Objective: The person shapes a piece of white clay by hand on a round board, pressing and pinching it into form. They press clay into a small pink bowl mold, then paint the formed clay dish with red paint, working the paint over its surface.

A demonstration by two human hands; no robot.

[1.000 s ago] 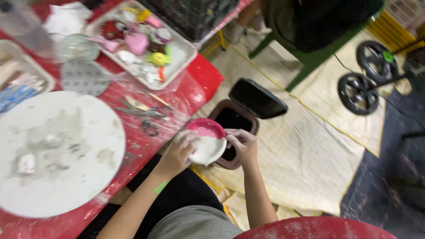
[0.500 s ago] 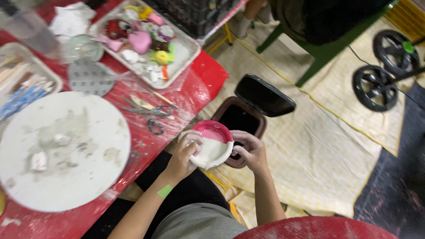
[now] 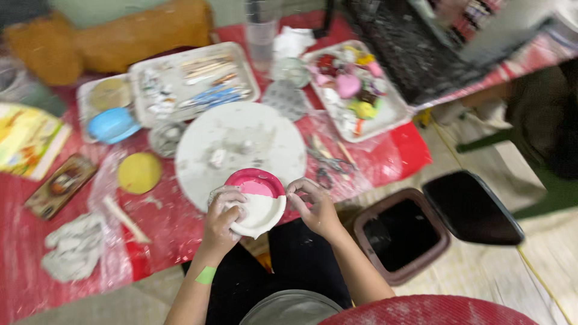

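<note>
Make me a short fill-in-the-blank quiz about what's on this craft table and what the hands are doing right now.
1. Both the left hand and the right hand hold a small dish coloured white and ____.
2. The lid of the bin on the floor is ____.
3. The table is covered in a ____ cloth.
4. The ball left of the round white board is ____.

Missing words: pink; open; red; yellow

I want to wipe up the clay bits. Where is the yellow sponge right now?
In the head view, the yellow sponge lies on the red table, left of the round white board and just below the blue bowl.
</note>
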